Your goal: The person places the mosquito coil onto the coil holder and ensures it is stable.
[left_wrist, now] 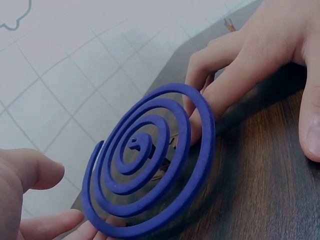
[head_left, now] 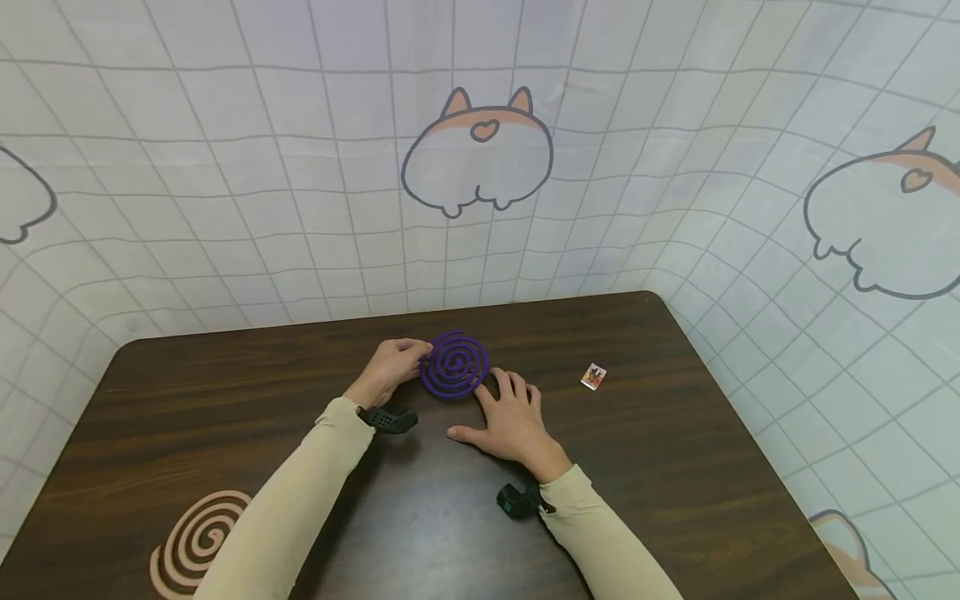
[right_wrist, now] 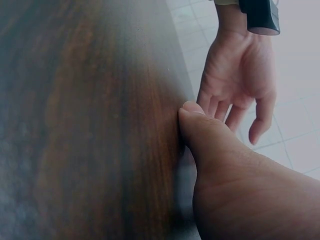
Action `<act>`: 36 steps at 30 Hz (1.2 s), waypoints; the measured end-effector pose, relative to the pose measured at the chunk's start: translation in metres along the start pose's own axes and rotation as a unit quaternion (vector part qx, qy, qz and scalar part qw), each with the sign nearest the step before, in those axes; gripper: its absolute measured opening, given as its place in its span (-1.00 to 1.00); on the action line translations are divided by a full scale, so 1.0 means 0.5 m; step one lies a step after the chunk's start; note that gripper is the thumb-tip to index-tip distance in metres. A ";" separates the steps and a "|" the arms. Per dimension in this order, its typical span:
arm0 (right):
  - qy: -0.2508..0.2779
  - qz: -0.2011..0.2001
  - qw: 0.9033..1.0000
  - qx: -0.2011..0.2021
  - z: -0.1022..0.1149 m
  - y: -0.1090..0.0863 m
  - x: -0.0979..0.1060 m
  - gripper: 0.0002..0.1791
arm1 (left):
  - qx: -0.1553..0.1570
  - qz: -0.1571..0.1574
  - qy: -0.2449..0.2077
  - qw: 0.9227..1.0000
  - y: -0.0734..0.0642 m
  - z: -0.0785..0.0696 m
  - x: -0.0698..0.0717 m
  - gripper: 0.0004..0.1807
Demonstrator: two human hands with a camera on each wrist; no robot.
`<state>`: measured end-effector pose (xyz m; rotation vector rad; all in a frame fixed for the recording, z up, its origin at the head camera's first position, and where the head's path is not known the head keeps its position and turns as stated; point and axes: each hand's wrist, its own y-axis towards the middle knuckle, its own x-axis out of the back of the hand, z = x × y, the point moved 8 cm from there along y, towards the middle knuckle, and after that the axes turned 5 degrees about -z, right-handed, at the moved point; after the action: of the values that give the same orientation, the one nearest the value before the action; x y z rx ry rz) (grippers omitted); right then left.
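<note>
A purple mosquito coil [head_left: 456, 364] is near the far middle of the table, between both hands. In the left wrist view the coil [left_wrist: 206, 150] looks tilted, and small brass-coloured parts [left_wrist: 160, 173] show through its gaps. My left hand [head_left: 392, 367] is at its left side, fingertips by the lower rim and thumb apart from it. The right hand [head_left: 512, 423] lies spread at the other side, with fingertips at the coil's right edge. Seen from the right wrist, the left hand [right_wrist: 240, 75] has loosely extended fingers, while the coil is out of sight.
A tan coil [head_left: 198, 537] lies at the table's near left, partly covered by the left sleeve. To the right is a small picture card [head_left: 593, 377]. The dark wooden table [head_left: 637, 500] meets a white checked curtain [head_left: 337, 208] behind.
</note>
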<state>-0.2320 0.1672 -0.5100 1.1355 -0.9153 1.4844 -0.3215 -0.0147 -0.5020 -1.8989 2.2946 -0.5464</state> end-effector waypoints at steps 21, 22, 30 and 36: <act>-0.005 0.001 1.000 -0.004 0.000 -0.002 -0.011 0.01 | -0.014 -0.003 0.000 1.000 -0.026 -0.001 0.051 -0.47; -0.005 0.001 1.000 -0.004 0.000 -0.002 -0.011 0.01 | -0.015 -0.003 0.000 1.000 -0.029 -0.003 0.054 -0.46; 0.000 -0.004 1.000 -0.004 0.002 -0.001 -0.009 0.01 | -0.021 -0.007 0.013 1.000 -0.050 -0.011 0.080 -0.48; -0.007 0.003 1.000 -0.002 0.004 0.001 -0.004 0.03 | -0.030 -0.013 0.026 0.999 -0.062 -0.014 0.102 -0.49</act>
<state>-0.2321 0.1646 -0.5114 1.1420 -0.9312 1.4814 -0.3054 -0.0672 -0.4775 -1.9661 2.3476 -0.5415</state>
